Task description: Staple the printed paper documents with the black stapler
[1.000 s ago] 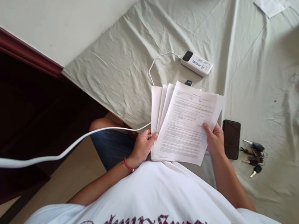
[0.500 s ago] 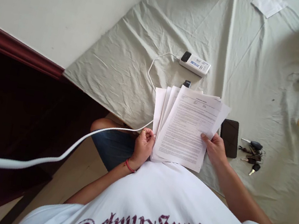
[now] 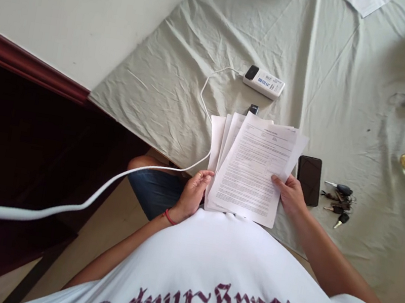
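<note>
Two hands (image 3: 193,192) (image 3: 291,194) hold one paper stack (image 3: 251,172) beside one phone (image 3: 308,181).

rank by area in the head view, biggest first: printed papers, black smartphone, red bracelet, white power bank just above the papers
1. Printed papers
2. Black smartphone
3. White power bank, narrower than the phone
4. Red bracelet

Soft, pale light makes the white T-shirt (image 3: 232,256) look bright. Below the dark red wooden edge (image 3: 31,64), it is almost black. A faint grey shadow lies on the tablecloth (image 3: 404,42), top right. The small print on the paper sheets (image 3: 248,174) looks too fuzzy to read.
</note>
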`<state>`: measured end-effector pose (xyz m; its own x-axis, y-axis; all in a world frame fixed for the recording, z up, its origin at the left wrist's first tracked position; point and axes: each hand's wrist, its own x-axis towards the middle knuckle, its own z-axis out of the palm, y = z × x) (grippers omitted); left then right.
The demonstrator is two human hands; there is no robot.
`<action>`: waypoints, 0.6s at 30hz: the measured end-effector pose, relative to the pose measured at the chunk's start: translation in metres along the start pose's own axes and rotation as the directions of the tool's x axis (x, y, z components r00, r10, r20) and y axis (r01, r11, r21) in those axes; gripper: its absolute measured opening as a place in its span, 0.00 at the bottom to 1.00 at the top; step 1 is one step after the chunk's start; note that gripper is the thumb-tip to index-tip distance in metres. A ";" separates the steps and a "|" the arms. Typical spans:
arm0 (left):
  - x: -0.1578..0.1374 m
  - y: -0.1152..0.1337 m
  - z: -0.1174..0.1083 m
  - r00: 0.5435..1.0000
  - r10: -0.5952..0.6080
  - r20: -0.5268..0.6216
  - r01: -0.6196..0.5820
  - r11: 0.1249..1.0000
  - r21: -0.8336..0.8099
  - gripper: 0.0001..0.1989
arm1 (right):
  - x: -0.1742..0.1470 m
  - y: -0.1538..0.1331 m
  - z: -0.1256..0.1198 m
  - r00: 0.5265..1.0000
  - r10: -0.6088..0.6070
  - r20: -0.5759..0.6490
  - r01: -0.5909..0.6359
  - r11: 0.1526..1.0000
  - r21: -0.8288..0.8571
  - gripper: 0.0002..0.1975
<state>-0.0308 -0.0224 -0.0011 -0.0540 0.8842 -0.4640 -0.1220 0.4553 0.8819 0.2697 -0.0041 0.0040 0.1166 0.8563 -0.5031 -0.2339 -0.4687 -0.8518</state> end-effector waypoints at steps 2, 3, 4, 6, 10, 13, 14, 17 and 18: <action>-0.001 0.005 0.000 0.995 -0.091 0.030 0.093 0.990 -0.102 0.19 | -0.001 -0.001 -0.001 1.000 0.020 0.018 -0.020 1.000 0.004 0.22; 0.000 0.007 0.000 0.990 -0.133 0.044 0.137 0.981 -0.137 0.20 | -0.001 -0.001 -0.002 0.999 0.025 0.024 -0.026 1.000 0.010 0.22; 0.001 0.009 0.001 0.985 -0.165 0.053 0.171 0.973 -0.155 0.21 | -0.001 -0.001 -0.002 0.999 0.028 0.028 -0.029 0.999 0.017 0.22; 0.004 0.012 0.001 0.977 -0.202 0.071 0.211 0.964 -0.163 0.22 | -0.001 -0.002 -0.001 0.999 0.033 0.031 -0.034 0.999 0.032 0.21; 0.008 0.014 0.002 0.978 -0.200 0.053 0.207 0.964 -0.168 0.20 | 0.000 -0.005 0.005 0.999 0.039 0.004 -0.039 0.998 0.046 0.22; 0.009 0.011 0.003 0.978 -0.208 0.037 0.211 0.963 -0.170 0.19 | -0.002 -0.008 0.011 0.998 0.052 -0.018 -0.052 0.999 0.018 0.25; 0.009 0.009 0.003 0.979 -0.202 0.031 0.204 0.965 -0.162 0.18 | -0.003 -0.009 0.012 0.999 0.049 -0.021 -0.049 0.999 0.000 0.26; 0.010 0.006 0.003 0.991 -0.134 0.003 0.134 0.988 -0.077 0.16 | -0.011 -0.009 0.011 0.999 0.044 -0.010 -0.044 0.997 -0.056 0.27; 0.011 0.005 0.004 0.994 -0.106 -0.001 0.106 0.994 -0.037 0.15 | -0.014 -0.008 0.009 0.999 0.050 -0.004 -0.050 0.996 -0.071 0.27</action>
<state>-0.0285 -0.0103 -0.0011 -0.0421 0.8308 -0.5550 -0.1634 0.5423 0.8241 0.2614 -0.0100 0.0195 0.1090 0.8311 -0.5453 -0.1706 -0.5248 -0.8339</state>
